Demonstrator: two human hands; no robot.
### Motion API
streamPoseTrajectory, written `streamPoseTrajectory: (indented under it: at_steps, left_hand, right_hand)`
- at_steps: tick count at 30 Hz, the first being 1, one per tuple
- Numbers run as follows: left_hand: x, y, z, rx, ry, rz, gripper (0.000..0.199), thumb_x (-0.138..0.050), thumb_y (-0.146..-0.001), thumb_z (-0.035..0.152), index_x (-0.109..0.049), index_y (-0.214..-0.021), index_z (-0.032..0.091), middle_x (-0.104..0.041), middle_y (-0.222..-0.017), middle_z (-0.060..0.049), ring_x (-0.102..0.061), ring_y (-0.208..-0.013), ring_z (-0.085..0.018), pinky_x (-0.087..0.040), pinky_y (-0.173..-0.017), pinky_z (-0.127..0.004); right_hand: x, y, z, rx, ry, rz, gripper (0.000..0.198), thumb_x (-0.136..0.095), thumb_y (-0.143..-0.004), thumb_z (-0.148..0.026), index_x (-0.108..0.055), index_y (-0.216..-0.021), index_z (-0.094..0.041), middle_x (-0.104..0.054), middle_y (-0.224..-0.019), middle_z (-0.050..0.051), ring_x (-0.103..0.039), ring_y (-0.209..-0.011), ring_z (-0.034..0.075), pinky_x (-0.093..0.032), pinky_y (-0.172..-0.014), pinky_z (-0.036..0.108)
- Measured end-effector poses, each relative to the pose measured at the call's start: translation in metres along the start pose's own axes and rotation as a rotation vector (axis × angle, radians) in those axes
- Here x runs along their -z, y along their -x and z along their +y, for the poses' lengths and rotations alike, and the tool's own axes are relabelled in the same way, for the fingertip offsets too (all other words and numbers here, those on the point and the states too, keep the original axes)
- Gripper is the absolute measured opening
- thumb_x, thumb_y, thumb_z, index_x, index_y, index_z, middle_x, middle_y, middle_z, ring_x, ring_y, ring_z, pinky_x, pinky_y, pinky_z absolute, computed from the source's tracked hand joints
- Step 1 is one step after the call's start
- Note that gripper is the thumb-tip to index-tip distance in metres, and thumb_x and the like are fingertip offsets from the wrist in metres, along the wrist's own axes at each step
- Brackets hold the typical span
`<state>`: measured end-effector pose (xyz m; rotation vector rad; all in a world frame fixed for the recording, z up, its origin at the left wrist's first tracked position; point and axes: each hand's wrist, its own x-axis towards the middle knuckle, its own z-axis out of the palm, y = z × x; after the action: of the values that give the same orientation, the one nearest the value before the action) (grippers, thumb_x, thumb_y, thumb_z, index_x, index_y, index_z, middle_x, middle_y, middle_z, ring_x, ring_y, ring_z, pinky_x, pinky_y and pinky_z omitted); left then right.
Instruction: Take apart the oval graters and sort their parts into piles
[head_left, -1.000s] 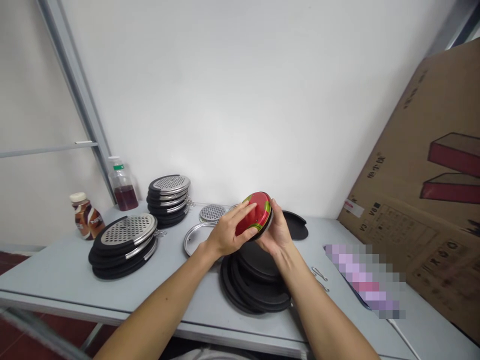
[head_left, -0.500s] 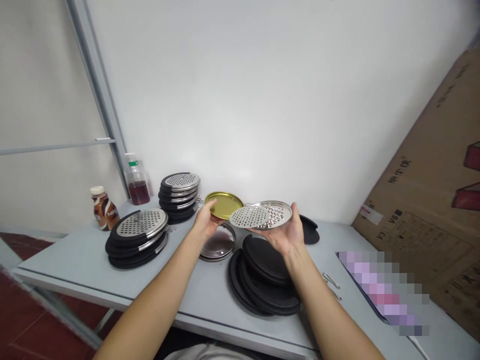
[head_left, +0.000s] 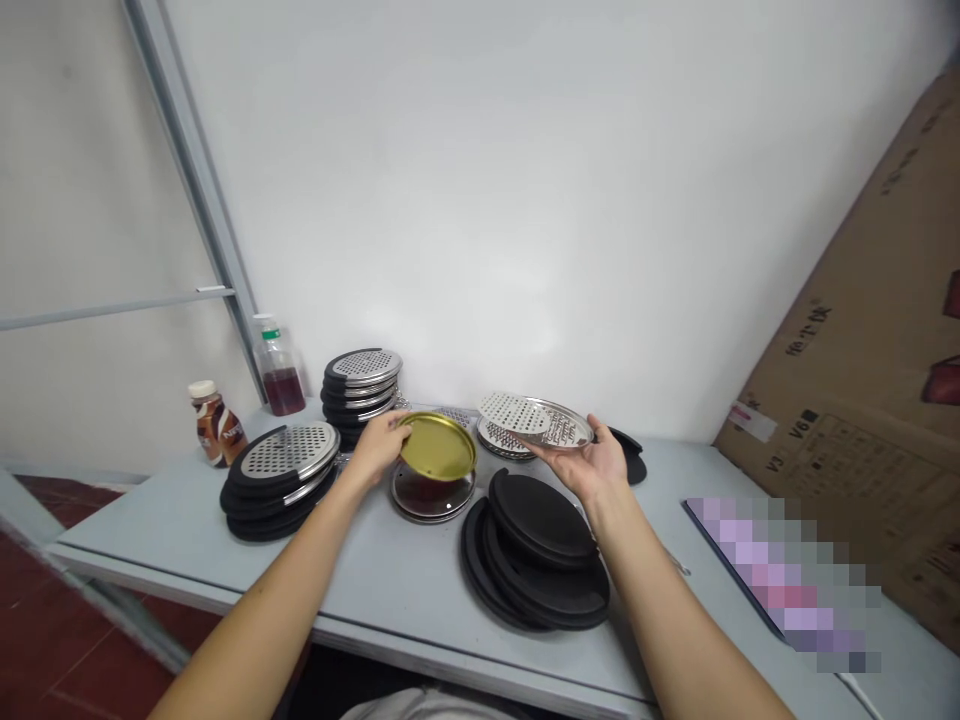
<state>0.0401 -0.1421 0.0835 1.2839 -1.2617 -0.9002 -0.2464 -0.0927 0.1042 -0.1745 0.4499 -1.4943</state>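
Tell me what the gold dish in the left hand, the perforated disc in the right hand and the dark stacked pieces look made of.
Gold dish: likely lacquered tin-plate; smooth, shiny, thin rolled rim.
Perforated disc: apparently stainless steel; silvery, reflective, punched with holes.
Dark stacked pieces: matte black, no glare; plastic or rubber, cannot tell which.
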Motion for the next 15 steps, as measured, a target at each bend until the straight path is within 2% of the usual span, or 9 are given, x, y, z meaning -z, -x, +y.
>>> streamPoseTrajectory:
  at_steps: [3,6,8,10,12,15]
  left_hand:
    - [0.011,0.006,-0.019,-0.052,-0.223,-0.009,0.015,-0.068,-0.068,0.014,-0.076,-0.079,0.019,-0.072,-0.077,-0.009,-0.065,-0.08,-0.026,-0.048,-0.077,-0.034]
    - [0.017,0.009,-0.03,-0.123,-0.409,-0.007,0.013,-0.072,-0.065,0.014,-0.077,-0.074,0.021,-0.07,-0.075,-0.01,-0.063,-0.09,-0.032,-0.042,-0.091,-0.042]
    - [0.018,0.012,-0.03,-0.169,-0.497,-0.011,0.014,-0.074,-0.065,0.016,-0.077,-0.078,0.019,-0.069,-0.081,-0.013,-0.061,-0.099,-0.035,-0.037,-0.098,-0.045]
    - [0.014,0.017,-0.022,-0.218,-0.553,-0.003,0.025,-0.075,-0.069,0.022,-0.077,-0.094,0.018,-0.067,-0.094,-0.014,-0.056,-0.108,-0.035,-0.034,-0.102,-0.044]
    - [0.004,0.024,-0.007,-0.373,-0.598,-0.014,0.04,-0.071,-0.077,0.031,-0.07,-0.115,0.022,-0.064,-0.107,-0.012,-0.053,-0.112,-0.031,-0.034,-0.104,-0.042]
    - [-0.017,0.035,0.02,-0.823,-0.642,-0.115,0.046,-0.066,-0.085,0.036,-0.059,-0.13,0.026,-0.059,-0.122,-0.009,-0.052,-0.116,-0.025,-0.038,-0.105,-0.04]
  right_hand:
    - [0.0,0.0,-0.005,0.038,-0.002,0.02,0.047,-0.031,-0.093,-0.042,-0.047,-0.131,-0.019,-0.062,-0.126,0.018,-0.06,-0.117,0.032,-0.047,-0.088,0.067]
    - [0.002,-0.003,-0.008,0.067,0.024,0.047,0.046,-0.03,-0.095,-0.041,-0.051,-0.128,-0.017,-0.064,-0.122,0.018,-0.062,-0.114,0.031,-0.048,-0.087,0.065]
    - [0.003,-0.005,-0.008,0.071,0.055,0.069,0.045,-0.029,-0.096,-0.04,-0.053,-0.126,-0.016,-0.067,-0.117,0.017,-0.064,-0.11,0.031,-0.05,-0.086,0.062]
    - [0.003,-0.007,-0.007,0.064,0.082,0.078,0.045,-0.028,-0.097,-0.038,-0.055,-0.124,-0.015,-0.07,-0.111,0.016,-0.066,-0.105,0.03,-0.052,-0.084,0.06]
    - [0.002,-0.007,-0.003,0.047,0.1,0.067,0.044,-0.028,-0.097,-0.037,-0.057,-0.122,-0.015,-0.072,-0.105,0.015,-0.068,-0.1,0.029,-0.053,-0.083,0.058]
    - [-0.002,-0.006,0.002,0.026,0.128,0.035,0.044,-0.028,-0.099,-0.036,-0.058,-0.12,-0.013,-0.073,-0.099,0.015,-0.069,-0.096,0.028,-0.054,-0.082,0.055]
